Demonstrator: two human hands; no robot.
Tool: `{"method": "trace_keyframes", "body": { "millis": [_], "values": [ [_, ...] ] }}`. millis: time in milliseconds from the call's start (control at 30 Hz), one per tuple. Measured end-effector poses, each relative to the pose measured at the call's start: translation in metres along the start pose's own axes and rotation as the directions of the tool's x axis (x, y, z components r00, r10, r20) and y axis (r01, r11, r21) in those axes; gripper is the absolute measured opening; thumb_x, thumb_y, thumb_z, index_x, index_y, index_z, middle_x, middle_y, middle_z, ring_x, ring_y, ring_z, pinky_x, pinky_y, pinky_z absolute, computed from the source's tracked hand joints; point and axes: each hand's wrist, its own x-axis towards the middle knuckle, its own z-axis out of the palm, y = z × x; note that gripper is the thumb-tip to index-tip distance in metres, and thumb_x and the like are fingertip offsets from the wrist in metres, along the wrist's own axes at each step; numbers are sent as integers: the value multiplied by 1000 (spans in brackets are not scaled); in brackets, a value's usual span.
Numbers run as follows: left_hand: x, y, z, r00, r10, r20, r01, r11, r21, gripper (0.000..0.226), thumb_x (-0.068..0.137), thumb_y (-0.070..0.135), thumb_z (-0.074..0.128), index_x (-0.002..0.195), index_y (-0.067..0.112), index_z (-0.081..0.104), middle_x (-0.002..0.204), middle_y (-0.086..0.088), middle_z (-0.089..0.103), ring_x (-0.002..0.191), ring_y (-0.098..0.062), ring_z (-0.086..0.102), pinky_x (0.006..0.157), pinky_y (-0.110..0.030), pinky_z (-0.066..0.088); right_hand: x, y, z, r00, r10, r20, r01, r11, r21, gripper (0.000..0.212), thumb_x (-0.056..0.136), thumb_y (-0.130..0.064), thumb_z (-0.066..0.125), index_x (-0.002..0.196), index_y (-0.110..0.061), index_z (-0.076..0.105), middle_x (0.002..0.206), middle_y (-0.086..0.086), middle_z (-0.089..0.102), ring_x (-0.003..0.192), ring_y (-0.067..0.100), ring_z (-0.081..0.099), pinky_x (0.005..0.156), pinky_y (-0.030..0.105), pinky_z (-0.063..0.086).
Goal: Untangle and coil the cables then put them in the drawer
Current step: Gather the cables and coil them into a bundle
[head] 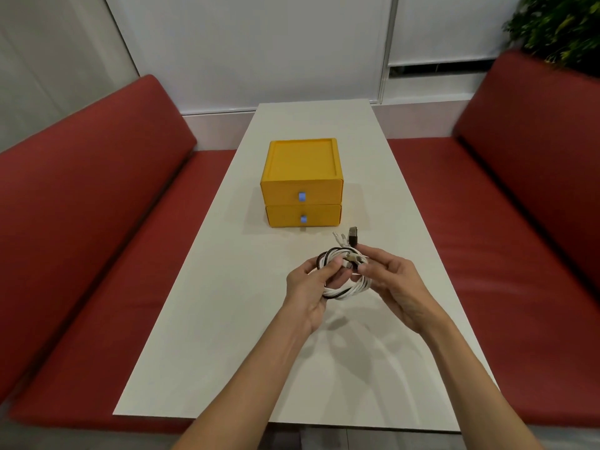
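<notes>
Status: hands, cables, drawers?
Left hand and right hand both grip cable bundle above table. Black and white strands intertwined. Drawer unit shut. Path clear.

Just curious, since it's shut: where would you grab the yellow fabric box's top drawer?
Pinch the small blue tab centred on the front of the yellow top drawer, coming from the person's side. The face is otherwise flat and flush.

Two hands (306, 287) (394, 284), one cable bundle (344, 292), two drawers (285, 192) (285, 217).
</notes>
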Motion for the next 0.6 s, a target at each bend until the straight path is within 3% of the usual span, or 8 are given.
{"method": "trace_keyframes", "body": {
  "millis": [133, 267, 433, 600],
  "values": [
    [-2, -3, -4, 999, 27, 23, -29, 994, 103, 26, 80, -2, 72, 105, -3, 64, 81, -14, 73, 64, -16, 70, 67, -22, 59, 1, 0, 2, 989, -25, -143, 0, 985, -173, 34, 80, 12, 62, 106, -10, 68, 90, 19, 72, 80, 29, 64, 82, 37, 51],
    [0, -5, -12, 993, 114, 38, -120, 960, 255, 27, 78, 2, 75, 104, 1, 67, 91, -18, 74, 72, -19, 70, 69, -21, 57, 0, -2, 6, 981, 6, -193, -50, 972, -228, 34, 79, 12, 58, 105, -8, 66, 76, 17, 72, 66, 24, 66, 67, 29, 54],
    [1, 1, -20, 990, 89, 105, -116, 951, 288, 28, 78, -1, 74, 105, 1, 66, 98, -18, 73, 84, -22, 71, 72, -19, 55, 0, -4, 9, 984, 99, -146, -118, 985, -129, 34, 82, 14, 52, 110, -4, 61, 80, 18, 72, 71, 31, 70, 73, 36, 58],
    [-1, 8, -25, 984, -71, 163, 38, 980, 197, 29, 83, -6, 66, 112, -3, 61, 93, -20, 72, 74, -19, 70, 66, -19, 56, -2, -4, 6, 982, 162, -93, -167, 985, -42, 45, 70, 17, 51, 109, -4, 60, 68, 11, 68, 64, 29, 68, 65, 29, 57]
  ]
}}
